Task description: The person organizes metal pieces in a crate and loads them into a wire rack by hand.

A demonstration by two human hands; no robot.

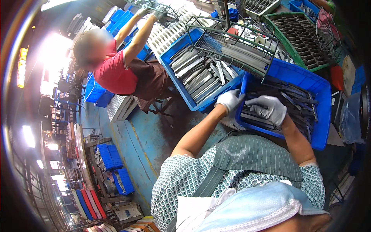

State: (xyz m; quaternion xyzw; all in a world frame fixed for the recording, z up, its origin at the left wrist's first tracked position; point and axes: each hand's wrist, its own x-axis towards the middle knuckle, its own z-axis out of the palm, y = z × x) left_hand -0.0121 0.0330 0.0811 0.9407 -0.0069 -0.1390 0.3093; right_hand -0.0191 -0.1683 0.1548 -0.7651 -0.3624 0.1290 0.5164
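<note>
My left hand [230, 100], in a white glove, is closed over the left rim of the near blue bin [324, 116]. Inside that bin lie many dark metal strips [297, 101], loosely heaped. Over its left part hovers my gloved right hand [269, 109], fingers curled and the index reaching toward the left hand. Whatever those fingers hold, if anything, is hidden. Just beyond my left hand, another blue bin [189, 103] contains brighter metal strips [193, 73] in rough rows.
A wire basket [232, 52] of flat metal strips sits above both bins. Behind it is a green crate [305, 63] with rows of dark parts. At the left a co-worker in a red shirt [116, 73] reaches toward a wire rack [162, 11]. Blue bins [110, 156] stand farther left.
</note>
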